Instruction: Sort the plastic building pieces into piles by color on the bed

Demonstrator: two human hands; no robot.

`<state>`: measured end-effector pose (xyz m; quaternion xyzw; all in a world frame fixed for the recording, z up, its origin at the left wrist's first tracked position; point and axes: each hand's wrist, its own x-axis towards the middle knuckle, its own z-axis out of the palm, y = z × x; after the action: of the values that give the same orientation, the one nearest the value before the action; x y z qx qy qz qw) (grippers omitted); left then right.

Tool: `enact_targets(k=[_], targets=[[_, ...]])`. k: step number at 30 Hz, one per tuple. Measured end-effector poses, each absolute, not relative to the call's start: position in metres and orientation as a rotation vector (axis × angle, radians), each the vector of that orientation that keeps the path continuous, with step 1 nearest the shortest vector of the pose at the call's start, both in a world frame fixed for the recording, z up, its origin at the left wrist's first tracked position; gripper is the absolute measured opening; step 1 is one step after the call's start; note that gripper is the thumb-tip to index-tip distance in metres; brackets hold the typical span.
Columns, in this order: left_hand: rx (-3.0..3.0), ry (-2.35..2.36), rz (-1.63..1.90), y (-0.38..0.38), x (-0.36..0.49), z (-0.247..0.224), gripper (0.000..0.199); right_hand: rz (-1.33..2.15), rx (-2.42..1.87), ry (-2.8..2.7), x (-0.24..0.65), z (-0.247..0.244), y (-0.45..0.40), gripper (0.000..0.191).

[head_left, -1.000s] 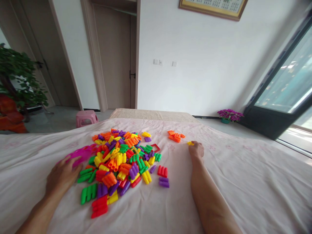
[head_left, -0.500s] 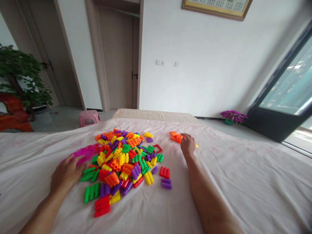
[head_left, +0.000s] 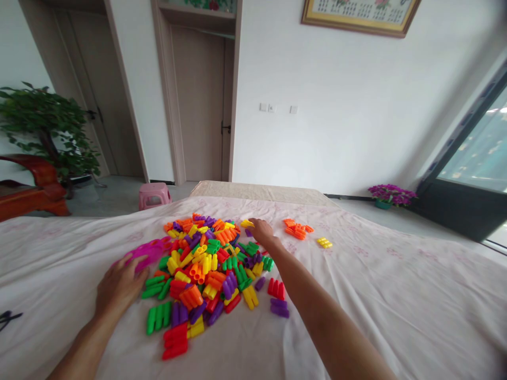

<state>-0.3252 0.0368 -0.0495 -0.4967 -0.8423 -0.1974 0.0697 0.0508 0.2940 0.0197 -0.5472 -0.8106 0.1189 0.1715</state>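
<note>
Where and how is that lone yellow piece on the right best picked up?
Probably from above with the right hand, pinching opposite outer edges of the yellow piece: it lies low on the cloth, with nothing touching its visible sides.

a home room, with a potted plant (head_left: 47, 121), pink stool (head_left: 154, 195) and framed wall art (head_left: 360, 15).
</note>
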Motion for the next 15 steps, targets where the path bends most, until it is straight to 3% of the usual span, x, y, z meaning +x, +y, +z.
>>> enact_targets(k=[10, 15], targets=[[-1.502, -2.509, -0.614, 0.039, -0.329, -0.053, 0.055, 0.381, -1.624, -2.063, 0.073, 0.009, 0.294, 0.033], [-1.510, -2.535, -0.593, 0.040, -0.333, -0.057, 0.059, 0.874, -1.399, -1.639, 0.120, 0.017, 0.285, 0.028]])
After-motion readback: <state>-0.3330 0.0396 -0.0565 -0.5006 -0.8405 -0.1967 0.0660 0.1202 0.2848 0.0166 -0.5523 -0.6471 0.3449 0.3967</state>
